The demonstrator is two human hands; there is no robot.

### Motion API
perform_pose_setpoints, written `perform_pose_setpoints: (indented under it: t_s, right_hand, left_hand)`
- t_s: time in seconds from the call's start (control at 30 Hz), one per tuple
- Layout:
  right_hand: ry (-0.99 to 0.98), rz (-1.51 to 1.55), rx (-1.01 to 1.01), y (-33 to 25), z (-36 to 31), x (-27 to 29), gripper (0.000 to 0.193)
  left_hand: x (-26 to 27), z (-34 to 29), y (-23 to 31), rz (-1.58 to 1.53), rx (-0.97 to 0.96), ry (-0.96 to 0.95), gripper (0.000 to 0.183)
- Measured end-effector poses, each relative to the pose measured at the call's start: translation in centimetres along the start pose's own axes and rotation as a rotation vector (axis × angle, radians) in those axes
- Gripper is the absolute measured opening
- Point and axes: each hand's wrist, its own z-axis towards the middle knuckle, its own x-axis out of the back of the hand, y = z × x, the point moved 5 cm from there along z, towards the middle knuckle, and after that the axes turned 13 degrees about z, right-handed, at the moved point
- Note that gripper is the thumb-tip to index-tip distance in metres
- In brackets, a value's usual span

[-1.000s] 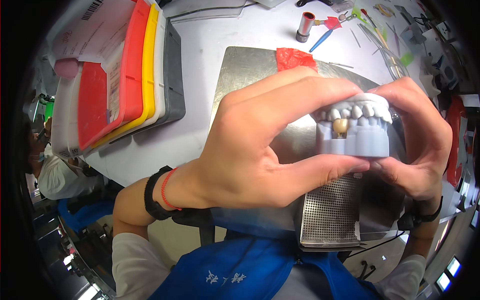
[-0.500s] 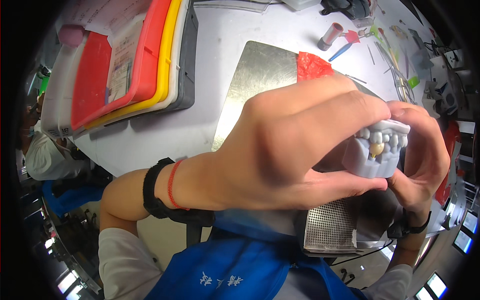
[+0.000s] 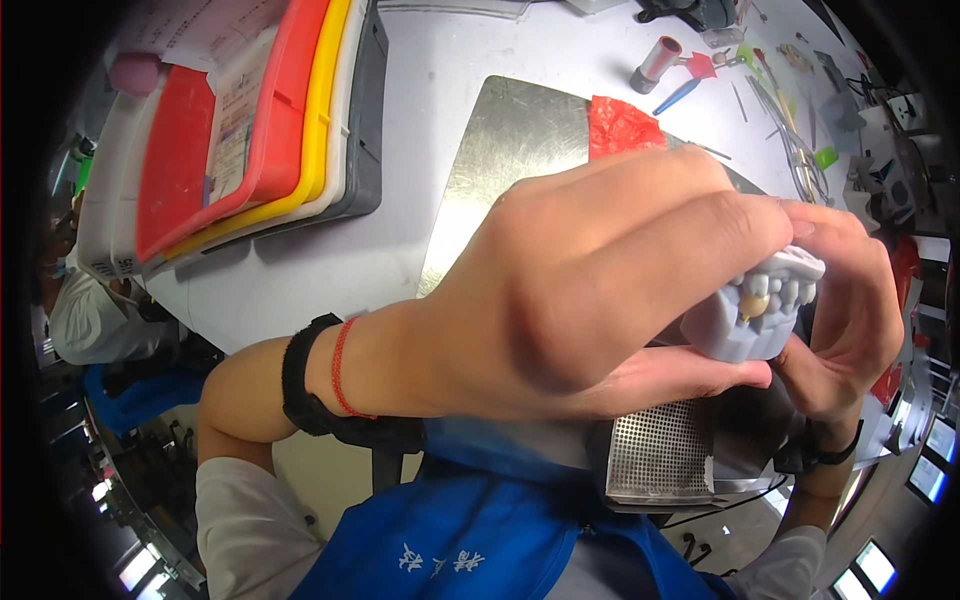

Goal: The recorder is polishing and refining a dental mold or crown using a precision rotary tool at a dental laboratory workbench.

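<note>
Surface: pale grey worktable under you, with a brushed metal plate lying flat on it
Stack at your upper left: shallow trays nested on a slant, red, yellow, white and dark grey
Red scrap: a crumpled red sheet rests on the far edge of the metal plate
Far right clutter: small hand tools and a short metal cylinder lie scattered, well apart from your hands
Perforated tray: a fine mesh tray sits just below your hands, partly hidden by them
In the way: your left hand fills the middle and hides much of the plate
Dental model: pale grey dental model with one yellowish tooth, held up near the camera, above the mesh tray
Left hand: fingers curled over the model, thumb pressed beneath it
Right hand: your right hand wraps the model from the far side, fingers closed on it
</note>
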Motion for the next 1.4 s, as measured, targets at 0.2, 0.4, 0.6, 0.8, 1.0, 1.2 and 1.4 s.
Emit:
perform_pose_setpoints:
  t_s: [0.2, 0.4, 0.6, 0.8, 1.0, 1.2, 1.4]
  right_hand:
    - [0.001, 0.028, 0.004, 0.0, 0.0, -0.2, 0.061]
    - [-0.007, -0.066, -0.023, -0.5, 0.1, 0.1, 0.06]
    - [-0.016, -0.146, 0.023, -0.9, 0.3, 0.3, 0.059]
    - [0.047, -0.215, 0.099, -0.8, -0.4, 1.2, 0.059]
    - [0.009, -0.295, 0.07, -0.7, 0.4, 1.0, 0.062]
    - [0.039, -0.062, -0.135, -0.6, 0.3, 0.6, 0.055]
    - [-0.017, -0.078, -0.113, -0.7, 0.2, 0.7, 0.048]
  left_hand:
    - [0.0, 0.0, -0.1, -0.013, 0.007, -0.004, 0.065]
    - [0.0, 0.0, -0.5, -0.014, -0.028, -0.044, 0.064]
    - [0.1, -0.1, -0.4, 0.016, -0.032, -0.037, 0.065]
    - [-0.7, 0.1, -1.1, -0.502, 0.711, -0.256, 0.073]
    - [-1.4, -0.7, -1.0, -0.984, 1.113, -0.485, 0.041]
    - [-1.8, -0.9, -0.6, -0.929, 1.023, -0.396, 0.043]
    - [-1.7, -1.1, -0.8, -0.954, 1.033, -0.423, 0.045]
